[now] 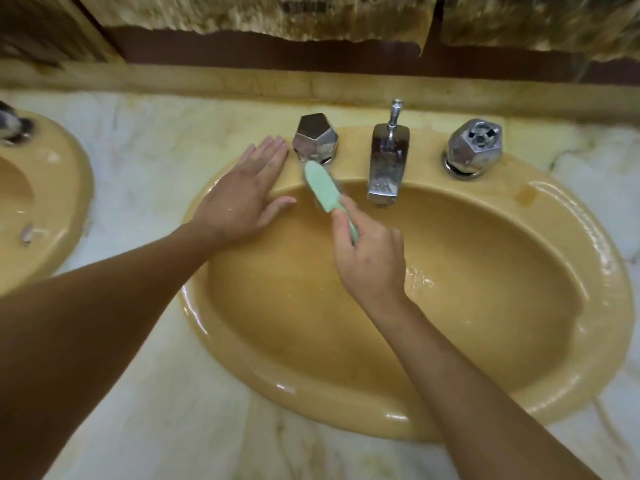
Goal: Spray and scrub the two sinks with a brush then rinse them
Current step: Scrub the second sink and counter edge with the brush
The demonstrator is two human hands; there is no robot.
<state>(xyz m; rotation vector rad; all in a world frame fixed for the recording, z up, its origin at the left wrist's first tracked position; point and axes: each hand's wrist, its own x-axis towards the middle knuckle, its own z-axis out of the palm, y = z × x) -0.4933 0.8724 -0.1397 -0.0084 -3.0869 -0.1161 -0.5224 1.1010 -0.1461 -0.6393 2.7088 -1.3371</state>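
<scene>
A mustard-yellow oval sink [519, 209] fills the middle and right of the head view, its bowl wet. My right hand [369, 258] grips the handle of a pale green brush [320, 187]. The brush head lies on the sink's back rim, right below the left chrome tap knob [316, 137]. My left hand [242, 192] rests flat on the sink's left rim with fingers straight, just left of that knob. A second yellow sink [65, 188] shows partly at the left edge.
A chrome spout [386, 164] with a lift rod stands at the back centre, and a right chrome knob [474, 147] beside it. White marble counter [145, 150] surrounds both sinks. A raised ledge runs along the back wall.
</scene>
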